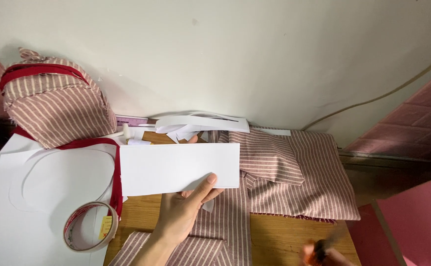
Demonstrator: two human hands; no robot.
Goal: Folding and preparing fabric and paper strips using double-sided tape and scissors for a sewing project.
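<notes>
Evenly lit, soft daylight-like, fairly bright; no harsh glare. Wall [235, 54] pale and slightly greenish, dimmer toward 12 o'clock. Soft shadow under striped bag [53, 106] at 10 o'clock, falling toward 3 o'clock. Thin shadow beneath white card [178, 167] at centre. White sheet [8, 216] at 8 o'clock near washed out. Left hand [183, 209] sharp. Right hand [324, 253] at 5 o'clock smeared by motion blur, orange object there unreadable. Mild bending of lines toward edges.
</notes>
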